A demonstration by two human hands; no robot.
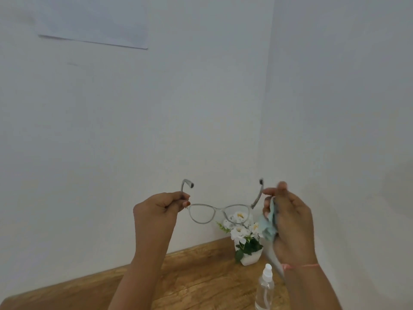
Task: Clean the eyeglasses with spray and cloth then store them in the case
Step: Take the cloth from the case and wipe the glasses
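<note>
Clear-framed eyeglasses (220,213) are held up in the air in front of the white wall, arms unfolded and pointing toward me. My left hand (161,205) pinches the left arm near its hinge. My right hand (288,217) pinches the right arm with fingertips while a bunched pale blue cloth (269,224) sits tucked in its palm. A clear spray bottle (264,287) with a white cap stands on the wooden table (196,278) below my right wrist. No case is in view.
A small white pot of white artificial flowers (244,240) stands at the back of the table in the wall corner, just behind and below the glasses. A sheet of paper (93,21) hangs on the wall high at left.
</note>
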